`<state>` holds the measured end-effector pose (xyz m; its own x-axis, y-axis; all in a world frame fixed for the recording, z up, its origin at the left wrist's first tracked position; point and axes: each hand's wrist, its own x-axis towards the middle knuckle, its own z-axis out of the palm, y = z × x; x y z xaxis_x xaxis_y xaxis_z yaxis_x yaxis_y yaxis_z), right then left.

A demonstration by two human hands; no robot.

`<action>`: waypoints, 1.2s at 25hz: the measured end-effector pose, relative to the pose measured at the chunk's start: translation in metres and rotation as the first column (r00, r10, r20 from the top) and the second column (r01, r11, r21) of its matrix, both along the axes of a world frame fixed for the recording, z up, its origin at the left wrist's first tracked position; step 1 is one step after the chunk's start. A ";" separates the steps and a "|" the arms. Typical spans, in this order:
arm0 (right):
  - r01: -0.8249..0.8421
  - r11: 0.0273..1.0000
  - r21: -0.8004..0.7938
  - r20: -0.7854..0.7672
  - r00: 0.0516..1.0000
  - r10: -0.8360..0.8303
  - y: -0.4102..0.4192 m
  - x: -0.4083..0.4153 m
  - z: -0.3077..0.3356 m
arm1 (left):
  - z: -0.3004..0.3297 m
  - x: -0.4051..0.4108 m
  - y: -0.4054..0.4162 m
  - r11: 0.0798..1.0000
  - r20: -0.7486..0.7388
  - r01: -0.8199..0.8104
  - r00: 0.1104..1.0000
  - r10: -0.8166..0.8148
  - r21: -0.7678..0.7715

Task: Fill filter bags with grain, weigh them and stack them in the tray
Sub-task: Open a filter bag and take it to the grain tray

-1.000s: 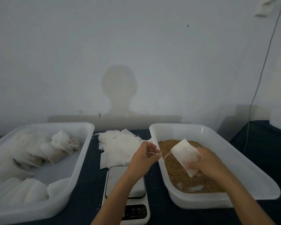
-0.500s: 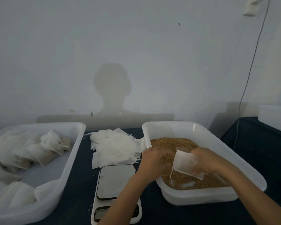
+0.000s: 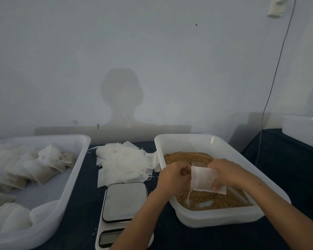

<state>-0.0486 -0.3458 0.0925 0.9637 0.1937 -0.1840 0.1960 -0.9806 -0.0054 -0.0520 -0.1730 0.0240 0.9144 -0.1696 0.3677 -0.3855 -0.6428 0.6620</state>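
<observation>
- my right hand has its fingers curled round a white filter bag, held over the grain in the right tub
- left hand is pinching the bag's left top edge
- scale sits near, between the tubs
- filled bags are in the left tray, empty bags piled far of the scale

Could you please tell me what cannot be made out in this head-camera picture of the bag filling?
- Scale display: too dim and small to read, partly covered by the left forearm.
- Filter bag contents: its opaque paper hides any grain inside.
- Left hand grip: curled fingers hide what it pinches.
- Left tray: the frame edge cuts off its near left part, so no bag count.
</observation>
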 end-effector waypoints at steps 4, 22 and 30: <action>-0.019 0.999 -0.051 0.009 1.000 0.020 0.001 0.002 0.003 | 0.000 0.001 -0.001 1.000 -0.006 0.004 1.000 -0.004 -0.016; -0.018 0.996 0.085 -0.063 0.998 0.023 -0.011 0.007 -0.019 | 0.007 0.007 -0.004 0.995 -0.058 0.089 0.994 -0.091 -0.034; 0.287 0.528 0.800 -0.268 0.957 -0.113 -0.028 -0.006 -0.029 | 0.017 0.006 0.000 0.900 -0.144 0.094 0.975 -0.169 -0.425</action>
